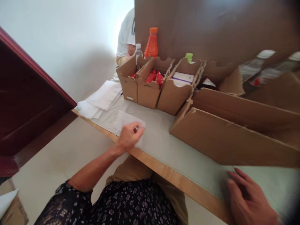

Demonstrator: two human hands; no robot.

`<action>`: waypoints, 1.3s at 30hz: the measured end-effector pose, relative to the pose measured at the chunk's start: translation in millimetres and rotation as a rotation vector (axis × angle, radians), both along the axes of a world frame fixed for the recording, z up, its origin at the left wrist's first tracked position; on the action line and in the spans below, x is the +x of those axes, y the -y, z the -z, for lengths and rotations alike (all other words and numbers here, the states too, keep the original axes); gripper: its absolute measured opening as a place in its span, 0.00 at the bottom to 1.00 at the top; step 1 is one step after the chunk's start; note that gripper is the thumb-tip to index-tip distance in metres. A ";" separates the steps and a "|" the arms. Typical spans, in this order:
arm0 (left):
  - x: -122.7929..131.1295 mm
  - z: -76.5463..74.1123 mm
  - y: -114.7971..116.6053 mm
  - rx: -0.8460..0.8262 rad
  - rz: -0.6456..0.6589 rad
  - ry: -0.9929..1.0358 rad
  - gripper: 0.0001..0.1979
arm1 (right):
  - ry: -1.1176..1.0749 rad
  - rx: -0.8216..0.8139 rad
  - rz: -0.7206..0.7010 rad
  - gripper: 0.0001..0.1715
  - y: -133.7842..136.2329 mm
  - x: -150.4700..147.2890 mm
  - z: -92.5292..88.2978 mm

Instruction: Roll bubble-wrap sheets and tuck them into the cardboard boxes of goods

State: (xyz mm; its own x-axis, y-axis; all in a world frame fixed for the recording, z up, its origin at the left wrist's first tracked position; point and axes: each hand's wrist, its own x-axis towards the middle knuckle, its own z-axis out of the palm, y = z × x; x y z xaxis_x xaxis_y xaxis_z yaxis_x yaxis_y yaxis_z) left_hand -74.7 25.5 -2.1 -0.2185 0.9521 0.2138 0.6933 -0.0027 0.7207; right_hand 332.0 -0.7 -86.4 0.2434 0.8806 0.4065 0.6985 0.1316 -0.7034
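My left hand (130, 136) is closed in a pinch over a thin, translucent white sheet, perhaps a flat plastic bag (123, 118), near the table's front edge. Its thumb and forefinger meet at the sheet's right side. Further right, my right hand (252, 198) is low over the table, fingers loosely bent and apart, nothing visible in it. Past my left hand, a stack of white sheets or bags (105, 93) lies at the table's left end.
Cardboard bins (147, 93) line the back, holding red packets (154, 77) and a white box (182, 77). A long cardboard box (234, 137) stands at right. Behind are an orange bottle (152, 43) and clear bottles (255, 64). Another person (126, 37) sits beyond a brown panel (211, 28).
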 end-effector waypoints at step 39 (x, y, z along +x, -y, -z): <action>28.6 53.4 -34.8 0.027 0.365 -0.329 0.09 | 0.597 -0.010 -0.120 0.17 -12.9 -72.4 -14.7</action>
